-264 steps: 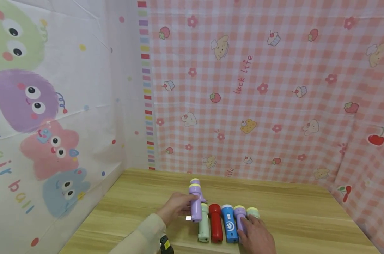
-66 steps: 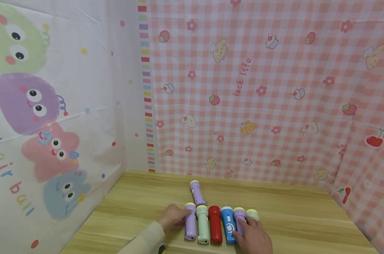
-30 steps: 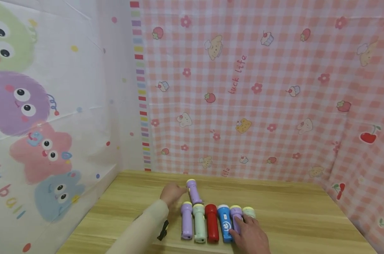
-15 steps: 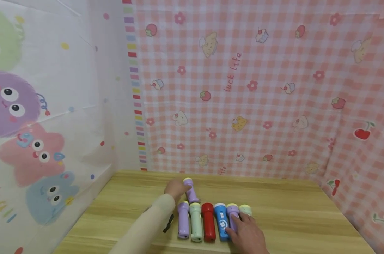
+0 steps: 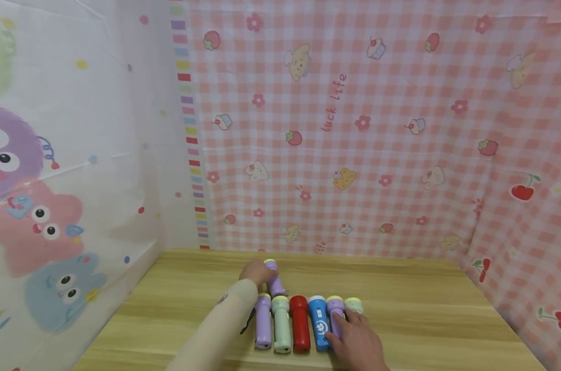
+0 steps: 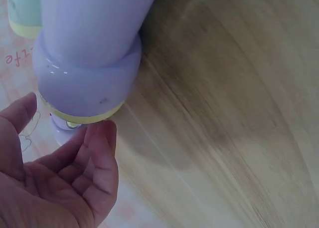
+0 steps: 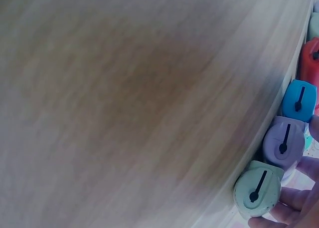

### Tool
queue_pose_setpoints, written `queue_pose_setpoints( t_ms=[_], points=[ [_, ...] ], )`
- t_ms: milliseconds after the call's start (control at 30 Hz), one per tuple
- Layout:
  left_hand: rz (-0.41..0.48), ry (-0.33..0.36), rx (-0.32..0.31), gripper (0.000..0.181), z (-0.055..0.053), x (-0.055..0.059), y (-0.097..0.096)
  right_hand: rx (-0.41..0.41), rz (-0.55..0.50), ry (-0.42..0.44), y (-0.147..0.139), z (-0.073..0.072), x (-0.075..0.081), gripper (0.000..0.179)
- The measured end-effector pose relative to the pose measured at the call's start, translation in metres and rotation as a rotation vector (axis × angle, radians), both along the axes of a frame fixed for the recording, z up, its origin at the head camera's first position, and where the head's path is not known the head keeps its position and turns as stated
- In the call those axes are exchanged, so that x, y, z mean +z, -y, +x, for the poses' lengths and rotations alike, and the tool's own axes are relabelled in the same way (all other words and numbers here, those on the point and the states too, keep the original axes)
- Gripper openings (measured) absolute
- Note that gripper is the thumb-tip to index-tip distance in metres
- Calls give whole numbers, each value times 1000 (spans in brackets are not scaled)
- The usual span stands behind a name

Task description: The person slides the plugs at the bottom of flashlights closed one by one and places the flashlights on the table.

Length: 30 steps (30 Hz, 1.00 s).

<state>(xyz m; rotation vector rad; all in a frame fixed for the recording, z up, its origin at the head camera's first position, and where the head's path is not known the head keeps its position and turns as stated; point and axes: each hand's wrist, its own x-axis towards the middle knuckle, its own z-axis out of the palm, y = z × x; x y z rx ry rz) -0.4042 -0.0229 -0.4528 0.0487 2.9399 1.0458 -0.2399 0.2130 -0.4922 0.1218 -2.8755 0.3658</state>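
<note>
My left hand [image 5: 256,273] reaches over a purple flashlight [image 5: 276,286] lying alone at the back, fingers across its upper part. In the left wrist view the thumb stands apart from the loosely bent fingers; contact is partly hidden. In front lies a row: a purple flashlight [image 5: 263,327], a mint green one, a red flashlight [image 5: 300,327], a blue flashlight [image 5: 318,317], another purple flashlight [image 5: 335,304] and a mint green flashlight [image 7: 256,190] at the right end. My right hand [image 5: 358,342] rests on the row's right end, fingers spread over the purple and mint green ones.
The wooden table [image 5: 424,314] extends on both sides of the row. A pink checked cloth [image 5: 401,154] hangs behind it, and a white cartoon-print cloth [image 5: 113,196] hangs at the left. A black strap [image 5: 248,322] shows beside my left sleeve.
The purple flashlight my left hand held raised earlier now lies at the row's left end. That hand has moved back to the rear flashlight. My right hand keeps its place; the view has shifted.
</note>
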Motion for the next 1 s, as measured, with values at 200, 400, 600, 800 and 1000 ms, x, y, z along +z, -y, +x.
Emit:
queue_pose_setpoints(
  t_ms=[200,400,600,800,1000],
  points=[
    [-45,35,-10,33,-1,3,-5,-11,6,32,0,-1,-1,55],
    [-52,29,0,41,-7,-1,-10,-12,1,27,1,0,0,54],
    [-3,23,8,27,-7,-3,-9,-9,6,21,2,-1,0,54],
    [118,42,45,23,-5,5,-4,-9,2,-13,2,1,-1,52],
    [295,59,58,21,-5,9,3,-1,-7,-34,0,2,-3,51]
  ],
)
